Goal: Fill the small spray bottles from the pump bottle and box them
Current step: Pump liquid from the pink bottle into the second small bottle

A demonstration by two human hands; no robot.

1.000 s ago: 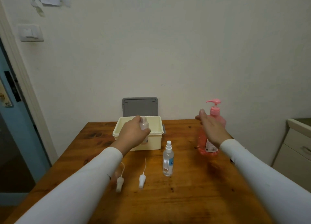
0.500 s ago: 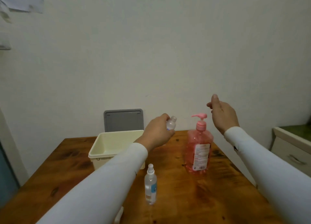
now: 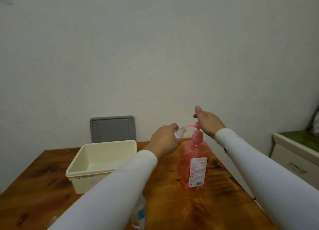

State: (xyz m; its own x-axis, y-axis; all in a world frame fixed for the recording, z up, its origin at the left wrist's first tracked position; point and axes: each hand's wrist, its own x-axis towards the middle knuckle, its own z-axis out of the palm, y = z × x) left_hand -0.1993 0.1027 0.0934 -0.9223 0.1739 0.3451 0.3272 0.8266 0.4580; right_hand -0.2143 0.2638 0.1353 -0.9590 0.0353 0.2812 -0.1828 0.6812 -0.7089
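Note:
A pink pump bottle (image 3: 195,162) stands upright on the wooden table (image 3: 172,195). My left hand (image 3: 164,141) grips a small clear spray bottle (image 3: 179,134) without its cap, tilted, its open neck right at the pump's spout. My right hand (image 3: 208,121) rests flat on the pump head, fingers extended. A second small spray bottle (image 3: 139,212) with its cap on stands near the front edge, partly hidden by my left sleeve. A cream box (image 3: 101,160) sits open at the left, nothing visible inside it.
A grey lid (image 3: 113,128) leans against the wall behind the box. A white cabinet (image 3: 296,153) with a green top stands to the right of the table.
My left hand brought the small bottle's neck up to the pump spout. My right hand came down onto the pump head. The view shifted, pushing the capped bottle low.

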